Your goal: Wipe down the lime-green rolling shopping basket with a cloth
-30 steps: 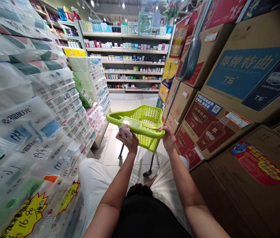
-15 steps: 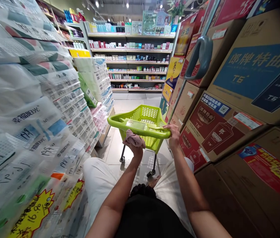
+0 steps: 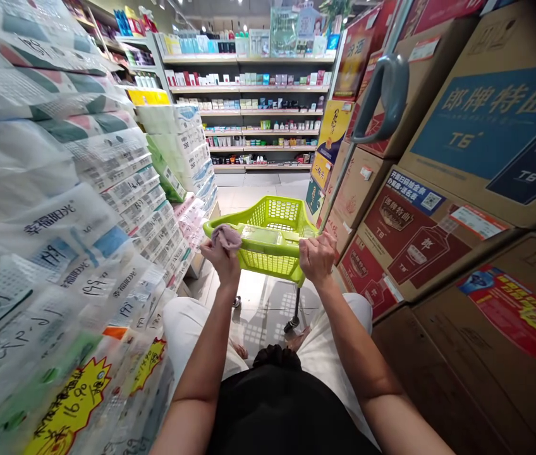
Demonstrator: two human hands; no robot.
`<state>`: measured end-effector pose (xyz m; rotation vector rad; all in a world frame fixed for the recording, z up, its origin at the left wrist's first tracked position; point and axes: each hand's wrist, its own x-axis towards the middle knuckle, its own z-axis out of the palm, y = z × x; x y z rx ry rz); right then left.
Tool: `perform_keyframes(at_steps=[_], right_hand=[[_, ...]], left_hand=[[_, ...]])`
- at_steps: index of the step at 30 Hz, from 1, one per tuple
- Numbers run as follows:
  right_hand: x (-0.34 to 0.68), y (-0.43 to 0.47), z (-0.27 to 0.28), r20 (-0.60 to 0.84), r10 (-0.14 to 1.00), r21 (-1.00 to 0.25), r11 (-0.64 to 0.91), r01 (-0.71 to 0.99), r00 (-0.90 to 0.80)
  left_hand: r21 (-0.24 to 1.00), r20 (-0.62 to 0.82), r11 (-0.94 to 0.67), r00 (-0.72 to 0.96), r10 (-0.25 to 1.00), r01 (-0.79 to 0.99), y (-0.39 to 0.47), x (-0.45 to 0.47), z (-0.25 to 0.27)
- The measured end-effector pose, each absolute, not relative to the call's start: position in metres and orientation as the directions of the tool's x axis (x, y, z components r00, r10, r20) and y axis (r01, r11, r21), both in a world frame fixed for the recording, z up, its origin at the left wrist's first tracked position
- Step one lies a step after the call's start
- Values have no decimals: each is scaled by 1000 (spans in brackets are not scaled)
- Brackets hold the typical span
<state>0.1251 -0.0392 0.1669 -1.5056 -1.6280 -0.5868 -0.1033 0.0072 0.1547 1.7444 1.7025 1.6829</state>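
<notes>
A lime-green shopping cart with perforated basket walls stands right before my knees. My left hand holds a crumpled mauve cloth against the left part of the cart's handle. On the right part of the same handle, my right hand is closed in a fist around the bar. A clear plate covers the middle of the handle between my hands. Thin legs with casters, such as the front-right caster, reach the floor.
Stacked tissue packs rise close on my left. Cartons are piled on my right, with a grey looped handle on a pole leaning before them. Ahead, shelves of small boxed goods stand across the tiled aisle.
My left hand has slid with the cloth leftward and up along the handle. My right hand has shifted from the handle's right end inward and now wraps the bar.
</notes>
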Motion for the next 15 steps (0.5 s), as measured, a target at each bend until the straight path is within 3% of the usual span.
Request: perform_keyframes(at_steps=[2,5,10,15], right_hand=[[125,-39,167,821,568,-187,166,968,61],[124,-38,166,839,542,-163,161,973,51],[124,-35,164,838,545,-123,159,980,17],[126,-32,162,846,524,-165,78,983,101]], left_hand=[[671,621,-361,-224,751,647,8,-118,169],[460,625,-415,46,779,785,13,-134,194],[327,279,-264,175,944,907,45,-161,247],[286,-25,-464,491,871,838,78,-172,279]])
